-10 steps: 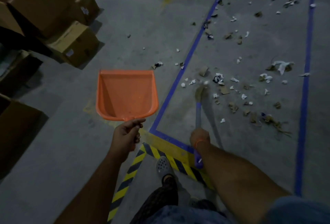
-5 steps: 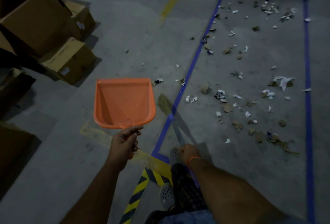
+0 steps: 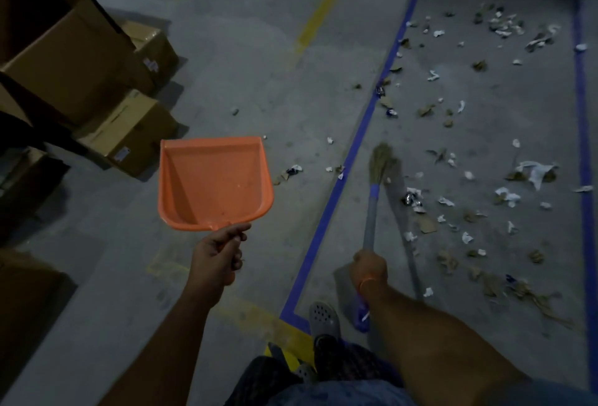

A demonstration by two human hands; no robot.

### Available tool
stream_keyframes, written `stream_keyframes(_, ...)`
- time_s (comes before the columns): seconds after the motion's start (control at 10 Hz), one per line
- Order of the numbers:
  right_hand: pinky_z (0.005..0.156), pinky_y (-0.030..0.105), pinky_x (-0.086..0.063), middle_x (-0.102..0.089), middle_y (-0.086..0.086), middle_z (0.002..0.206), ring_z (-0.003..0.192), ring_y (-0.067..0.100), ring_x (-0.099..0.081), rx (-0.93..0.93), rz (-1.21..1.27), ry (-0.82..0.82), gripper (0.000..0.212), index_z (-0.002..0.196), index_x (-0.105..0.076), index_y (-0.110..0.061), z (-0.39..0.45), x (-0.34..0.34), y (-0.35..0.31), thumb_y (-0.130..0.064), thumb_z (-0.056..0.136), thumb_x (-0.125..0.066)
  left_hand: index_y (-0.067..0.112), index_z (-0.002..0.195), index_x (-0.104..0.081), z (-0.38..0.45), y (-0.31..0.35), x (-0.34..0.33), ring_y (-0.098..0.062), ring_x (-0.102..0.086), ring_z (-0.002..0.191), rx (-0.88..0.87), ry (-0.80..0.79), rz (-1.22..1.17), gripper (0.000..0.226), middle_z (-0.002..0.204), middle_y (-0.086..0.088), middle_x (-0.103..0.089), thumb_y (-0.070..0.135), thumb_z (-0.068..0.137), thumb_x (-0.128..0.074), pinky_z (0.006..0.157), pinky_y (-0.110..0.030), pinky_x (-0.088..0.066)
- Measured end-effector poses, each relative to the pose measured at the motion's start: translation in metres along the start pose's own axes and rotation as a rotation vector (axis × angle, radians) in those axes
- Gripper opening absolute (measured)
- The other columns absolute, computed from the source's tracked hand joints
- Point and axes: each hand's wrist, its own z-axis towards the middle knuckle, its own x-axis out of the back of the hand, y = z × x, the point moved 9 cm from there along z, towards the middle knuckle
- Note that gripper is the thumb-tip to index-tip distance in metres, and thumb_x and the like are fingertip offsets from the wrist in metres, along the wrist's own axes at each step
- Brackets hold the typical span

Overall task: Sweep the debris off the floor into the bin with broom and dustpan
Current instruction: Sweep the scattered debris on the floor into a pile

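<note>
Blue tape edge (image 3: 351, 159) between dustpan (image 3: 213, 184) and broom (image 3: 382, 162)

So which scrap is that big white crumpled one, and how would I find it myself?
Start at the blue tape rectangle on the grey floor, where the debris lies. Follow its right-hand line to about the height of the broom's bristles. Just inside that line lies the white crumpled paper, the largest white scrap there, resting on brown bits.

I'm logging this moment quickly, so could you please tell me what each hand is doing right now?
Left hand: fingers curled round the handle of the orange dustpan, holding it up.
Right hand: gripping the broom by its handle.
</note>
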Motion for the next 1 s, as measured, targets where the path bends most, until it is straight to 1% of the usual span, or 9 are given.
stream_keyframes(0.1,0.098,0.027,-0.045,-0.060,0.010,0.130,0.120,0.025,-0.057,0.047,0.039,-0.068,0.035,0.127,-0.062,-0.014,0.005,-0.016,-0.030,-0.010,0.093,-0.051,0.006,0.111,-0.070,0.019,0.006,0.000,-0.010,-0.039,0.053,0.005,0.021,0.017,0.031,0.090,-0.009,-0.054,-0.008,0.101,-0.044,0.045,-0.022,-0.033)
stream_keyframes(0.3,0.098,0.028,-0.048,-0.063,0.008,0.123,0.118,0.027,-0.058,0.209,-0.002,-0.243,0.030,0.121,-0.065,-0.015,-0.005,-0.065,-0.105,-0.014,0.094,-0.051,0.002,0.116,-0.068,0.044,0.012,0.012,-0.011,-0.037,0.050,0.043,0.030,0.050,0.028,0.084,-0.008,-0.052,-0.005,0.102,-0.045,0.039,-0.018,-0.031)
stream_keyframes(0.4,0.102,0.037,-0.048,-0.064,0.011,0.124,0.118,0.030,-0.059,0.299,-0.047,-0.328,0.030,0.120,-0.066,-0.008,-0.003,-0.091,-0.145,-0.012,0.097,-0.048,0.000,0.118,-0.067,0.059,0.011,0.024,-0.011,-0.037,0.051,0.063,0.027,0.043,0.027,0.089,-0.008,-0.053,-0.004,0.103,-0.045,0.040,-0.018,-0.031)
stream_keyframes(0.5,0.100,0.035,-0.048,-0.061,0.012,0.127,0.119,0.030,-0.057,0.303,-0.123,-0.368,0.033,0.125,-0.062,-0.007,0.001,-0.097,-0.167,-0.013,0.095,-0.051,0.002,0.116,-0.068,0.077,0.012,0.039,-0.012,-0.037,0.052,0.069,0.034,0.046,0.028,0.090,-0.007,-0.054,-0.005,0.102,-0.045,0.041,-0.019,-0.031)
stream_keyframes(0.6,0.098,0.035,-0.047,-0.059,0.012,0.130,0.120,0.030,-0.056,0.312,-0.220,-0.316,0.034,0.129,-0.059,-0.006,0.025,-0.097,-0.171,-0.013,0.098,-0.048,0.005,0.112,-0.070,0.097,0.016,0.049,-0.014,-0.036,0.054,0.064,0.023,0.039,0.030,0.090,-0.008,-0.055,-0.007,0.101,-0.045,0.045,-0.024,-0.030)
stream_keyframes(0.7,0.100,0.038,-0.047,-0.060,0.010,0.130,0.118,0.030,-0.057,0.321,-0.322,-0.224,0.034,0.127,-0.059,-0.006,0.047,-0.060,-0.165,-0.015,0.102,-0.039,0.005,0.113,-0.070,0.116,0.020,0.050,-0.012,-0.037,0.054,0.073,0.001,0.027,0.032,0.092,-0.009,-0.054,-0.009,0.101,-0.043,0.046,-0.024,-0.030)
stream_keyframes(0.8,0.102,0.035,-0.044,-0.059,0.016,0.130,0.122,0.031,-0.055,0.231,-0.382,-0.142,0.036,0.127,-0.058,0.000,0.080,-0.021,-0.151,-0.018,0.101,-0.040,0.002,0.115,-0.069,0.130,0.026,0.041,-0.011,-0.039,0.054,0.060,-0.026,0.013,0.032,0.092,-0.009,-0.054,-0.010,0.101,-0.043,0.046,-0.023,-0.032)
stream_keyframes(0.9,0.095,0.031,-0.048,-0.062,0.013,0.127,0.118,0.027,-0.060,0.031,-0.310,0.035,0.036,0.125,-0.059,-0.003,0.102,0.030,-0.134,-0.021,0.101,-0.041,0.003,0.115,-0.069,0.142,0.026,0.034,-0.012,-0.040,0.054,0.067,-0.042,0.015,0.032,0.093,-0.010,-0.055,-0.009,0.101,-0.043,0.046,-0.024,-0.033)
stream_keyframes(1.0,0.089,0.029,-0.051,-0.065,0.008,0.121,0.111,0.023,-0.064,-0.038,-0.254,0.069,0.034,0.122,-0.062,-0.007,0.101,0.042,-0.132,-0.020,0.100,-0.040,0.008,0.115,-0.072,0.151,0.025,0.029,-0.014,-0.041,0.053,0.081,-0.044,0.038,0.031,0.089,-0.009,-0.055,-0.005,0.101,-0.046,0.045,-0.022,-0.031)
